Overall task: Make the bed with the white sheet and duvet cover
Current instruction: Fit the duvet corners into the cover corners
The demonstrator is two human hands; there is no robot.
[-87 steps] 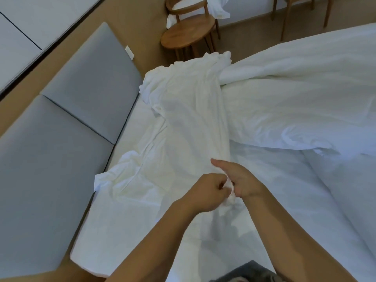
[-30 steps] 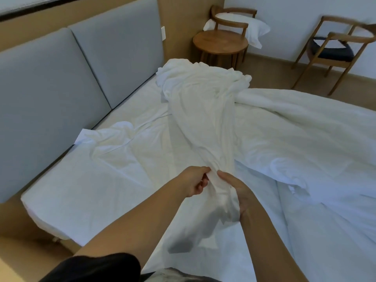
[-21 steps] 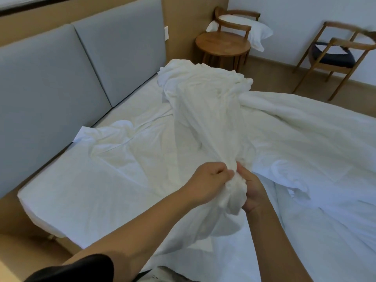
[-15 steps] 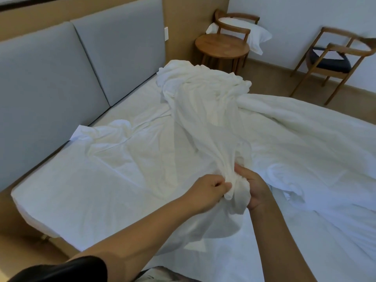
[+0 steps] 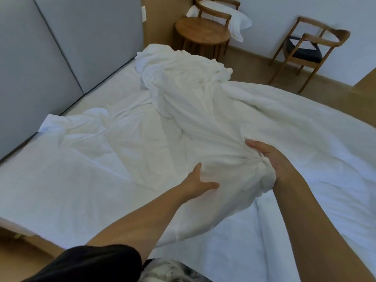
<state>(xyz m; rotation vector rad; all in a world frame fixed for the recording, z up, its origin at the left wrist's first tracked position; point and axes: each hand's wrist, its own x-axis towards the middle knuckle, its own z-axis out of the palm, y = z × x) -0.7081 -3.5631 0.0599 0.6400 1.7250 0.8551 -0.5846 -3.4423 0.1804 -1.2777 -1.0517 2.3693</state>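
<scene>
Step in hand, as judged: sorting out the thin crumpled white duvet cover [image 5: 189,110] to find an edge or corner before spreading it. The right hand [image 5: 268,157] gripped a tight bunch of the cover, fingers curled into the cloth. The left hand [image 5: 198,181] was wide, fingers straight and spread, pressed flat against the slack cloth just beside the bunch and holding nothing. The cover ran from the hands in a twisted band up to a heap at the far corner of the bed. The flat white sheet [image 5: 61,176] lay on the mattress, wrinkled, one corner turned back near the grey padded headboard [image 5: 61,47]. The thick white duvet [image 5: 309,127] lay across the right side, touching the cover.

Next move probably calls for a second grip by the left hand further along the edge, then drawing the two hands apart to untwist the band. In the way: the far heap, and the duvet partly under the cover.

Around: a round wooden side table [image 5: 203,35], a wooden chair carrying a white pillow [image 5: 240,21], and a wooden armchair with dark seat [image 5: 309,49], all well apart from the hands.
</scene>
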